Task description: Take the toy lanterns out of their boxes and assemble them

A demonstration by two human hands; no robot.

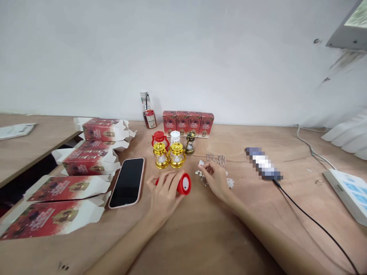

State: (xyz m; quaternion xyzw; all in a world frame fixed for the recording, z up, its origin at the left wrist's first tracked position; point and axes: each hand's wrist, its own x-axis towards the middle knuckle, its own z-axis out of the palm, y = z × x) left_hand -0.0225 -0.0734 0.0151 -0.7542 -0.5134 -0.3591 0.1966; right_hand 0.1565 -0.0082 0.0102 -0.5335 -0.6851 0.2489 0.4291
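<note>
My left hand [164, 191] lies on the wooden table [200, 236] with its fingers wrapped round a small red toy lantern [183, 184] that rests on its side, its white base turned toward me. My right hand [215, 177] reaches into a scatter of tiny white pieces [229, 182], fingertips pinched together over them; what they hold is too small to make out. Just behind the hands stand several little lanterns: two gold ones [169, 155], a red one [159, 139], a white one [175, 136] and a dark one [189, 143].
A black phone in a pink case [127, 182] lies left of my left hand. Several opened red boxes [86, 162] lie at the left, closed red boxes [187, 123] and a bottle [148, 110] by the wall. Metal clips [216, 158], a cabled device [263, 164] and a white box [348, 191] sit right.
</note>
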